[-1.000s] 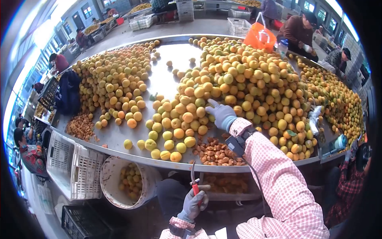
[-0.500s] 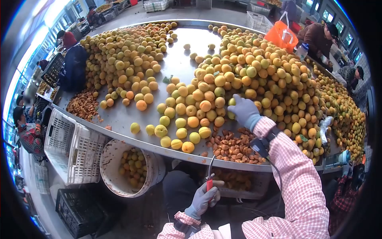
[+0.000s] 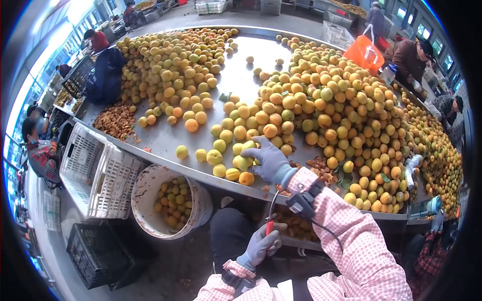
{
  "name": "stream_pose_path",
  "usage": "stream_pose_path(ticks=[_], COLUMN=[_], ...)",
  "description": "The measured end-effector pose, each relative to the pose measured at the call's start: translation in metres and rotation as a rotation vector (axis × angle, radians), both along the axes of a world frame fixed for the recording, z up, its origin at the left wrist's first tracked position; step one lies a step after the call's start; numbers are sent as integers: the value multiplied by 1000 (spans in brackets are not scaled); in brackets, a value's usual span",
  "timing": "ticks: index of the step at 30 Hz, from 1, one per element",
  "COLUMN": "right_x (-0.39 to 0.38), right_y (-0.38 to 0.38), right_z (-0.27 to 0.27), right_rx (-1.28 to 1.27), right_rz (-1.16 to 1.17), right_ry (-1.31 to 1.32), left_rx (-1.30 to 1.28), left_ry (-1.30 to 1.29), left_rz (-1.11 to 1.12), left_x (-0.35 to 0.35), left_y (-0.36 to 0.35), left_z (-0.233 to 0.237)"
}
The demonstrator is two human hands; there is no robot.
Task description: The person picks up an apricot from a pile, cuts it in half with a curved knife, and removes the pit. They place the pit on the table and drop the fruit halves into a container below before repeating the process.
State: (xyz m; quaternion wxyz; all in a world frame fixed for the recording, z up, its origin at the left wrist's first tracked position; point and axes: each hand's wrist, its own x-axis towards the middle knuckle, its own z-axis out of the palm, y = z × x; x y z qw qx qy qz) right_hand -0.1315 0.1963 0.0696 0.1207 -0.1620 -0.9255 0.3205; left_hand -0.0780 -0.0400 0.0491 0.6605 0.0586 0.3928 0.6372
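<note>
Matt-skinned fruit (image 3: 321,120) on a glossy metal table (image 3: 241,80); white plastic bucket (image 3: 198,208).

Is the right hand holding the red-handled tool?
No, the left hand grips the red-handled tool; the right hand is on the apricots.

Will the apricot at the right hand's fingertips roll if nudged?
Probably: the apricot is round and lies on a smooth metal table near its edge. It looks light, being small against the right hand. Touching neighbours may shift with it.
</note>
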Motion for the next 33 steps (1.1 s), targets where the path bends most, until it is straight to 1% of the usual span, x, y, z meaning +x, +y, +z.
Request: stream_pose_path(ticks=[1, 2, 4, 6, 8, 9, 11, 12, 14, 15, 16, 18, 19, 20, 22, 23, 25, 27, 30, 32, 33], right_x=[-9, -13, -16, -15, -10, -6, 2, 7, 14, 18, 21, 27, 28, 28, 33, 34, 29, 22, 18, 22, 27], right_y=[-3, -4, -3, 1, 6, 8, 10, 10, 14, 21, 20, 15, 13, 11, 7, 4, -5, -10, -12, -10, -6], right_z=[2, 4, 10, -4, -7, -8, -9, -13, -28, -40, -35, -25, -20, -15, -5, 1, 10, -9, -19, -23, -23], right_rx=[175, 172, 184, 177, 93, 95, 17, 17, -9, 30, 33, -467, -608, -607, -382, -379, 246, 249, 226, 163, 166], right_rz=[-4, 7, 47, 56, 121, 115, 79, 76, 29, 48, 48, -123, -134, -132, -99, -104, -45, -79, -121, -167, -169], right_ry=[-117, -117, -220, -205, -120, -124, -14, -18, 103, 117, 118, 161, 239, 240, 224, 226, -85, -72, -79, 17, 15], left_rx=[-16, -19, 9, 12, 25, 28, 30, 31, 36, 27, 19, 34, 46, 48, 56, 58, 72, 60, 52, 54, 49], left_ry=[-22, -23, -27, -28, -30, -33, -37, -24, -14, -19, -23, -26, -34, -33, -14, -13, 4, 15, 34, 41, 32], left_rz=[9, 20, 16, -2, -29, -35, -45, -45, -45, -42, -39, -29, -19, -18, -20, -25, -20, -32, -24, -16, -21], left_x=[0, -1, -3, -6, -6, -6, -6, -6, -4, -4, -3, -3, -3, -3, -2, -1, 1, 2, 3, 3, 3], left_y=[-2, -3, -3, -2, 0, 1, 1, 1, 1, 1, 0, 0, 1, 1, 1, 1, 2, 3, 4, 2, 2], left_z=[-1, -1, -3, 0, 2, 3, 4, 4, 3, 2, 2, 3, 3, 4, 5, 4, 1, 4, 2, 2, 3])
